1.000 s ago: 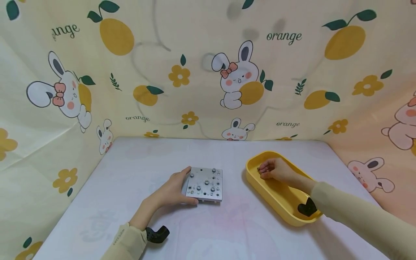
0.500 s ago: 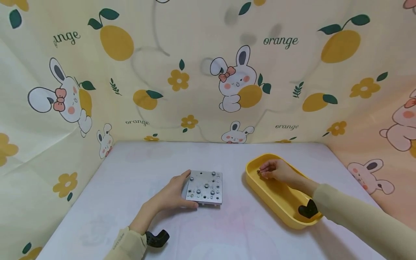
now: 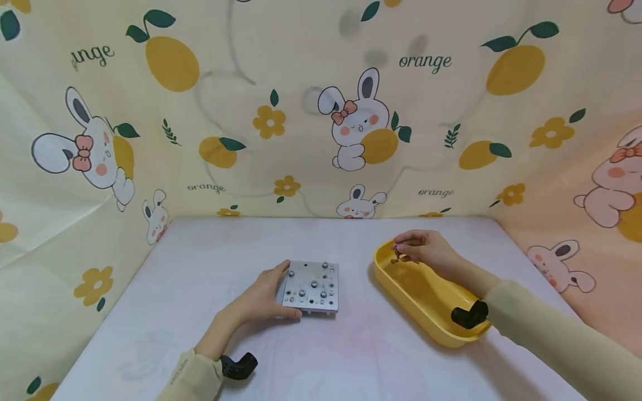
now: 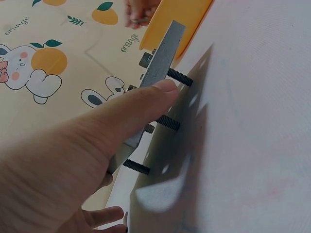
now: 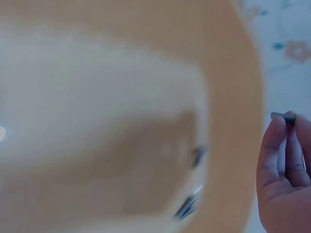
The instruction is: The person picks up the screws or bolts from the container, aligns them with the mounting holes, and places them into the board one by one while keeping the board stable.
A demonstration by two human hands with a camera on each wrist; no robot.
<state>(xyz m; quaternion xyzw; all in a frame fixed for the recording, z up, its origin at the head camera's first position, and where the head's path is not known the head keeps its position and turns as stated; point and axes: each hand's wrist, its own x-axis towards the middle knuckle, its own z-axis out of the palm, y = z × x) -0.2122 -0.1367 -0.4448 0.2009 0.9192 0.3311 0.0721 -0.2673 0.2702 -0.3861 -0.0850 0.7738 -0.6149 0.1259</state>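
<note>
Head view looks down on the metal plate (image 3: 310, 277); both closer wrist views share the tray (image 3: 422, 289)

I'm watching the silver plate (image 3: 311, 275) face up in the left hand's (image 3: 263, 298) grip, bolt heads (image 3: 314, 284) studding its top, threaded ends (image 4: 180, 77) jutting below; and there, a small metal piece (image 5: 282, 116), pinched at the right hand's (image 3: 428, 250) fingertips!

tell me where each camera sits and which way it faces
Head: on the head, facing forward and down at metal plate and yellow tray; left hand, right hand show.
Left wrist: worn there, facing the metal plate's edge; both hands show.
Right wrist: worn there, facing the yellow tray; right hand shows, pinching a small part.
Head and left wrist share the metal plate.
</note>
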